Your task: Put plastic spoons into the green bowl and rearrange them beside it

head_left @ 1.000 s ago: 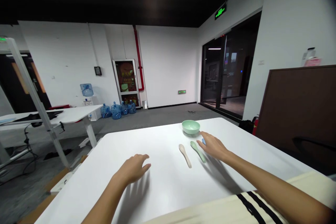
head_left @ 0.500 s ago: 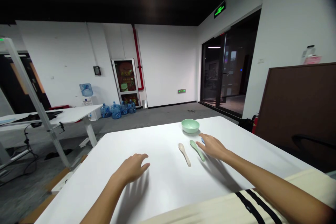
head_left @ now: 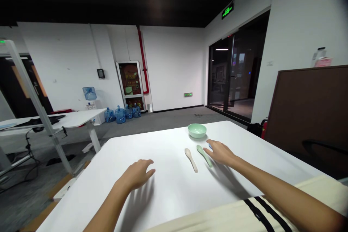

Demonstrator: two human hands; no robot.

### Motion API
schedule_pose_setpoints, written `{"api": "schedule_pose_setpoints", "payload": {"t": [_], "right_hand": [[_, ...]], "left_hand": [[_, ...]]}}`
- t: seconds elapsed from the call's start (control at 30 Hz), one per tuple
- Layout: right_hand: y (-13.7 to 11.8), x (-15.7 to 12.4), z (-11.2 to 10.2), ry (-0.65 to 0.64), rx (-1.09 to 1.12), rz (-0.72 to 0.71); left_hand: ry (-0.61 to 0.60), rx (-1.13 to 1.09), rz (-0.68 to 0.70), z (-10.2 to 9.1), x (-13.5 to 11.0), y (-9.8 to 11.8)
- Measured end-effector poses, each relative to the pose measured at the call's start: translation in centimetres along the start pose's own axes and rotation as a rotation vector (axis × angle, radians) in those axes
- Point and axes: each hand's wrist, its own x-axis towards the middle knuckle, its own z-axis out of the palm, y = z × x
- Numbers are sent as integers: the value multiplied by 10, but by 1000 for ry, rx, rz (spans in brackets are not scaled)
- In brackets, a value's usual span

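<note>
Two hands are resting palm-down on the white tabletop [head_left: 163, 145], the left hand [head_left: 137, 175] slack and grasping nothing. The right hand [head_left: 221, 153] is covering a small blue object [head_left: 210, 146] with loose fingers, just beside a pale-green plastic spoon [head_left: 204, 156].

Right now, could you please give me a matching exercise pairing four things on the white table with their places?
Things: 1 bowl; 2 beige spoon; 3 green spoon; 4 left hand.
Places: A beside the right hand; B flat on the table, apart from the spoons; C far side, beyond both spoons; D alongside the green spoon, on its left.
Pairs: 1-C; 2-D; 3-A; 4-B.
</note>
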Motion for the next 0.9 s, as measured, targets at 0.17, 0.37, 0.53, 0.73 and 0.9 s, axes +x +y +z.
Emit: {"api": "schedule_pose_setpoints", "payload": {"t": [0.17, 0.37, 0.53, 0.73, 0.9], "right_hand": [[-1, 0, -1, -9, 2, 7], [-4, -1, -3, -35, 13, 16], [-6, -3, -5, -57, 13, 41], [-5, -3, -3, -49, 12, 32], [-4, -3, -2, -53, 4, 30]], "left_hand": [[0, 5, -6, -1, -1, 1], [-5, -2, 3, -2, -1, 2], [2, -2, 2, -3, -2, 2], [0, 8, -1, -5, -4, 5], [5, 2, -2, -6, -5, 6]]}}
